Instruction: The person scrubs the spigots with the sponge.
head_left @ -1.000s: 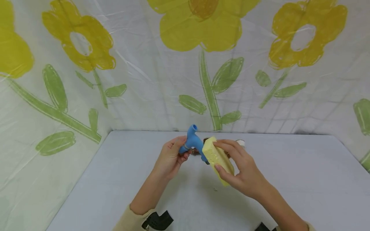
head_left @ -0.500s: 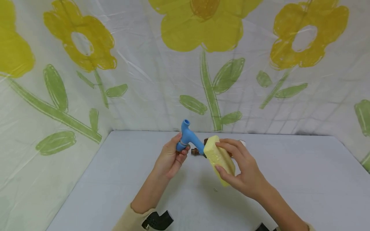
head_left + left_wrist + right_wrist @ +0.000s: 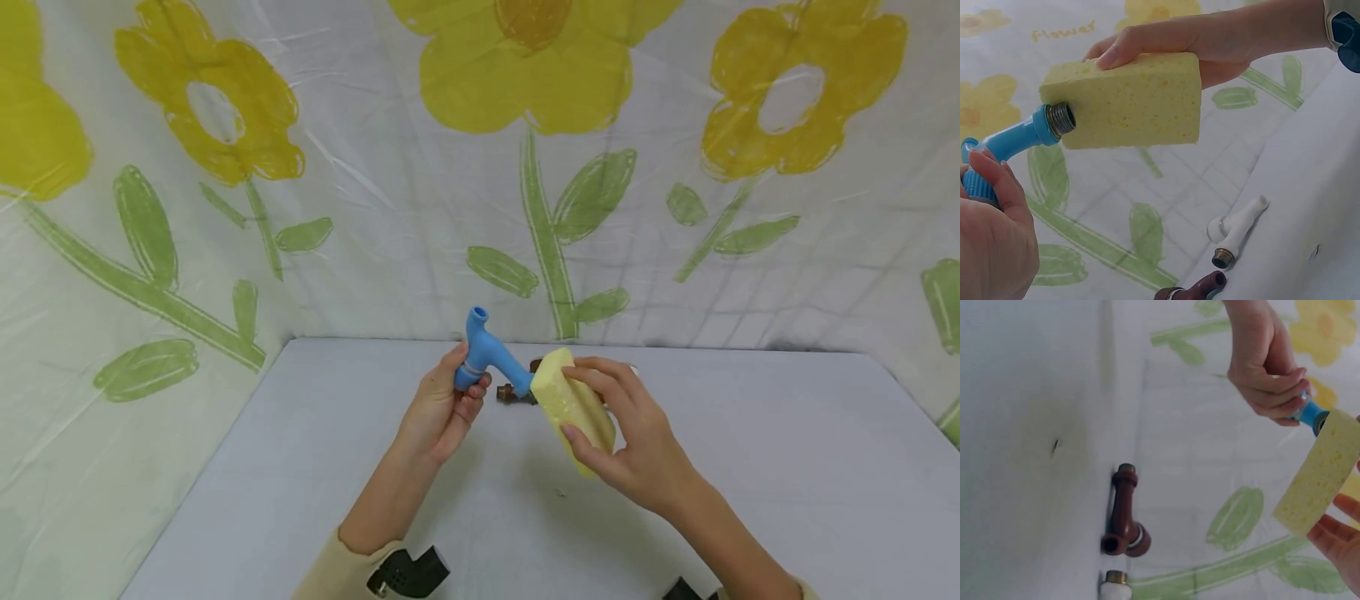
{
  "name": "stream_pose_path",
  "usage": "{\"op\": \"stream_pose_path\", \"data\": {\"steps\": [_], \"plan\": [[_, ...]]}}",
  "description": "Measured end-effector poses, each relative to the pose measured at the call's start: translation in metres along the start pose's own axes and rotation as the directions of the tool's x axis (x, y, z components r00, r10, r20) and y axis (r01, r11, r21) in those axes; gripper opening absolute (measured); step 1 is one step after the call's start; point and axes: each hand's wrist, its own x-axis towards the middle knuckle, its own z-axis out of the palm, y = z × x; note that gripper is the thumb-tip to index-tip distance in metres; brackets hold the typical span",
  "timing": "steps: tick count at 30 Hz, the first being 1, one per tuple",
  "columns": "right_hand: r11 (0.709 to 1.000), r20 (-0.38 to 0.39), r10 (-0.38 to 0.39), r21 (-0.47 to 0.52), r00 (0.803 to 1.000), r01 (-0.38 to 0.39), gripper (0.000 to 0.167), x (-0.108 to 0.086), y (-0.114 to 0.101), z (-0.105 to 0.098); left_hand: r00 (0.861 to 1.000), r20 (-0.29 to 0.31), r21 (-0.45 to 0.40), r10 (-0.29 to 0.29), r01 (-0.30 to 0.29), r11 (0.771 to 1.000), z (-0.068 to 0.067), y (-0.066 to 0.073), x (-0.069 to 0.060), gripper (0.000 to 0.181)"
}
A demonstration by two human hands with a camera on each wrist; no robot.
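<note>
My left hand (image 3: 442, 417) grips a blue plastic tap (image 3: 491, 350) by its handle end, above the table. Its spout points up, and its threaded metal end (image 3: 1062, 119) reaches toward my right hand. A yellow block sponge (image 3: 564, 400) is held tilted in my right hand (image 3: 637, 446), thumb on one side and fingers on the other. In the left wrist view the threaded end lies against or just in front of the sponge's end; whether they touch I cannot tell. From the head, the sponge hides that end of the tap.
Behind the hands on the pale table (image 3: 337, 433) lie a brown tap (image 3: 1124, 509) and a white tap (image 3: 1242, 226), both with threaded ends. A small dark mark (image 3: 560, 492) shows on the table's surface. A flower-printed sheet (image 3: 375, 250) hangs beyond the far edge.
The blue tap has moved up and to the left, turning so its spout stands more upright and its threaded end rises. The sponge has shifted slightly up and right, still in my right hand.
</note>
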Motion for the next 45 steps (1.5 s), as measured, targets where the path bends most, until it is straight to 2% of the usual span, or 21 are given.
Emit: {"op": "stream_pose_path", "data": {"steps": [6,11,14,17,19,23,28,34,38,40,45], "plan": [[1.0,0.01,0.008,-0.002,1.0,-0.008,0.052,0.0,-0.001,-0.001,1.0,-0.004,-0.006,0.006,-0.006,1.0,0.0,0.001,0.0,0.026],[1.0,-0.027,-0.027,-0.015,0.999,0.027,0.054,0.002,0.003,-0.002,1.0,0.004,0.057,0.004,-0.004,0.998,0.001,0.002,0.001,0.024],[1.0,-0.041,-0.026,-0.013,0.999,0.025,0.055,0.002,0.004,-0.004,0.999,0.042,0.101,0.014,-0.018,0.995,0.0,0.001,0.002,0.021],[1.0,-0.054,-0.02,-0.013,0.998,0.02,0.056,0.003,0.007,-0.005,0.993,0.114,0.146,0.03,-0.047,0.988,-0.003,0.0,0.003,0.021],[1.0,-0.068,-0.014,-0.006,0.998,0.014,0.057,0.003,0.01,-0.006,0.986,0.162,0.191,0.04,-0.071,0.979,-0.005,0.0,0.004,0.026],[1.0,-0.083,0.006,0.014,0.997,-0.005,0.056,0.003,0.012,-0.008,0.975,0.214,0.276,0.057,-0.116,0.954,-0.005,0.0,0.005,0.048],[0.999,-0.082,0.006,0.042,0.997,-0.003,0.05,0.003,0.013,-0.009,0.975,0.213,0.326,0.061,-0.13,0.936,-0.003,0.001,0.004,0.059],[0.999,-0.066,0.0,0.051,0.998,0.003,0.053,0.003,0.012,-0.005,0.976,0.212,0.363,0.058,-0.134,0.922,-0.004,-0.002,0.003,0.039],[0.999,-0.037,0.013,0.034,0.999,-0.011,0.054,0.002,0.009,-0.003,0.964,0.263,0.377,0.043,-0.144,0.915,-0.004,-0.003,0.001,0.036],[1.0,-0.023,0.026,0.018,0.999,-0.026,0.054,0.001,0.007,-0.002,0.954,0.3,0.372,0.025,-0.141,0.917,-0.004,-0.005,0.001,0.038],[0.998,-0.016,0.045,-0.037,0.999,-0.045,0.055,-0.002,0.005,0.001,0.919,0.393,0.369,-0.024,-0.134,0.92,-0.002,-0.01,0.0,0.047]]}}
